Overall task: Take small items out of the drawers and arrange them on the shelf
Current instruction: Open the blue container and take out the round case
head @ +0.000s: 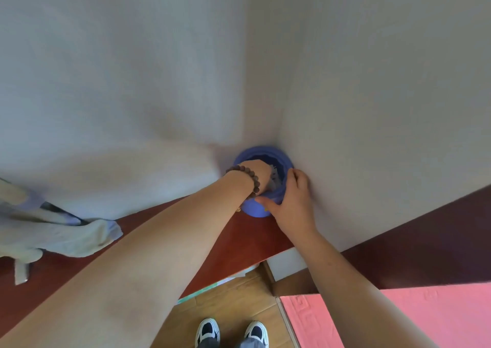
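A home, by the look of it: plain white walls (372,68) meet in a corner above a red-brown wooden shelf (239,238), crumpled clothing (66,236) lying on it, wood-plank floor (231,302) below.

Lighting: soft, even daylight; walls (132,68) pale, no glare. Shadows: faint, left of the grip on the blue pot (255,209). Focus: mildly soft throughout. Distortion: strong wide-angle bowing toward edges, forearms stretched.
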